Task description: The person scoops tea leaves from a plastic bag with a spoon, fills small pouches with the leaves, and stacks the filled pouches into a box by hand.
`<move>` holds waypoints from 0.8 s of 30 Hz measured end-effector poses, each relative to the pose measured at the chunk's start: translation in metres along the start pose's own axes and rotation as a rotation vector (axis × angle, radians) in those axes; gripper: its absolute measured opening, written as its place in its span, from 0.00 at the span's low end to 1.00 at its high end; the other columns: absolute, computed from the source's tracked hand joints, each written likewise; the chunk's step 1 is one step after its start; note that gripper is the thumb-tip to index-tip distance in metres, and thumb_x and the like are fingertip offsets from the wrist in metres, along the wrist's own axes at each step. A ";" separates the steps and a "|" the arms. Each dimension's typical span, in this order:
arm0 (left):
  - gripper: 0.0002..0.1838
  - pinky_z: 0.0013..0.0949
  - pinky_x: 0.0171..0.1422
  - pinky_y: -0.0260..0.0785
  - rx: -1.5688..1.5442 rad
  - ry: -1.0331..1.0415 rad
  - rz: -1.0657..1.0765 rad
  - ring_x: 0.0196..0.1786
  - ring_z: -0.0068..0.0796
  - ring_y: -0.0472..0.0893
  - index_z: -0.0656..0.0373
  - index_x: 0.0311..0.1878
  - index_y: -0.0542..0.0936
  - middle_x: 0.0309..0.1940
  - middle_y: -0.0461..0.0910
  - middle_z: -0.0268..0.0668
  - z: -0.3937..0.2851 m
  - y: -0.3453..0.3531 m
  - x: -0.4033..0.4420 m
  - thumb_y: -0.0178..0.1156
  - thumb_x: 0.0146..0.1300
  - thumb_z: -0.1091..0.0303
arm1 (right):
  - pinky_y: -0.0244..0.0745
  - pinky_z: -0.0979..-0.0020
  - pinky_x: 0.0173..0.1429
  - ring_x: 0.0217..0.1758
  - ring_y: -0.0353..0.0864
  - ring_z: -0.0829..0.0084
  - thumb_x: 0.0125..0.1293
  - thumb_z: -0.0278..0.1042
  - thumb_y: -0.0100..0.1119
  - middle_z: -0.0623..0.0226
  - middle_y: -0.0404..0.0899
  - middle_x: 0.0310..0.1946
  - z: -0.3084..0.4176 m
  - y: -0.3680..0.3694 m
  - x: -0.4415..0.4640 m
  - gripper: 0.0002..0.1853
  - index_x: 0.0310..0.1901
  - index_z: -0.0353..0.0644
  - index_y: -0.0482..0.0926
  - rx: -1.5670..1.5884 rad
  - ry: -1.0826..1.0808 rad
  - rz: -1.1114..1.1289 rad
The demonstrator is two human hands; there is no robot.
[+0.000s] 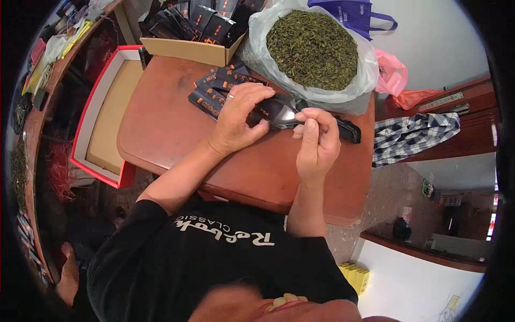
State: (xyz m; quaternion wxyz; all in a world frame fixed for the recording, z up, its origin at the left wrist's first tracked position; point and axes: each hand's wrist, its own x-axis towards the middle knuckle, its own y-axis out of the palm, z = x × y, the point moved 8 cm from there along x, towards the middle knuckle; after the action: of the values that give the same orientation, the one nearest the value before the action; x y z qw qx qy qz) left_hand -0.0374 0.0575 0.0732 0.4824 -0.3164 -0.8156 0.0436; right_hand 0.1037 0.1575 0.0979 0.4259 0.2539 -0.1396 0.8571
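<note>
The right hand (318,142) pinches a smooth, shiny silver scoop (282,114), its bowl at one o'clock from the view's centre. The left hand (238,114) grips a black packet (262,111) at twelve.

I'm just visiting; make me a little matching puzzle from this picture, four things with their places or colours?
1. Metal scoop
2. Leaves
3. Red-edged box
4. Checked cloth

A. Left of the table
B. Dark and white
C. In the right hand
D. Inside the plastic bag

Pairs: 1-C, 2-D, 3-A, 4-B
</note>
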 end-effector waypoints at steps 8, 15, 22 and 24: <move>0.31 0.42 0.66 0.66 -0.004 -0.075 -0.032 0.58 0.46 0.77 0.59 0.56 0.76 0.54 0.78 0.43 0.011 -0.004 -0.003 0.68 0.43 0.78 | 0.73 0.82 0.34 0.29 0.74 0.86 0.77 0.30 0.50 0.68 0.80 0.39 -0.020 0.001 0.005 0.08 0.50 0.36 0.75 0.319 0.076 -0.026; 0.29 0.41 0.64 0.67 0.001 -0.058 -0.065 0.56 0.45 0.76 0.60 0.54 0.77 0.51 0.77 0.43 0.008 -0.004 -0.002 0.68 0.42 0.76 | 0.72 0.83 0.31 0.28 0.73 0.87 0.77 0.32 0.52 0.69 0.80 0.36 -0.015 -0.011 0.019 0.09 0.50 0.36 0.76 0.215 0.089 -0.045; 0.29 0.41 0.66 0.65 0.006 -0.114 -0.058 0.58 0.44 0.75 0.58 0.55 0.77 0.52 0.77 0.41 0.020 -0.005 0.002 0.69 0.44 0.74 | 0.67 0.84 0.25 0.24 0.72 0.87 0.75 0.33 0.55 0.70 0.80 0.32 -0.005 -0.012 0.038 0.08 0.46 0.37 0.77 0.218 0.138 -0.024; 0.29 0.41 0.66 0.65 0.008 -0.134 -0.061 0.58 0.44 0.75 0.58 0.55 0.77 0.52 0.77 0.41 0.022 -0.004 0.000 0.69 0.44 0.74 | 0.66 0.84 0.24 0.22 0.71 0.87 0.75 0.33 0.56 0.70 0.79 0.31 0.000 -0.013 0.040 0.08 0.46 0.38 0.77 0.215 0.162 -0.048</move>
State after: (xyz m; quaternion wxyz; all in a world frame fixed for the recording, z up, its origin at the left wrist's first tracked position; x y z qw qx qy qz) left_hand -0.0570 0.0595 0.0634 0.4290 -0.2858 -0.8553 0.0530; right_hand 0.0939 0.1920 0.1204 0.4266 0.2316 -0.0059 0.8743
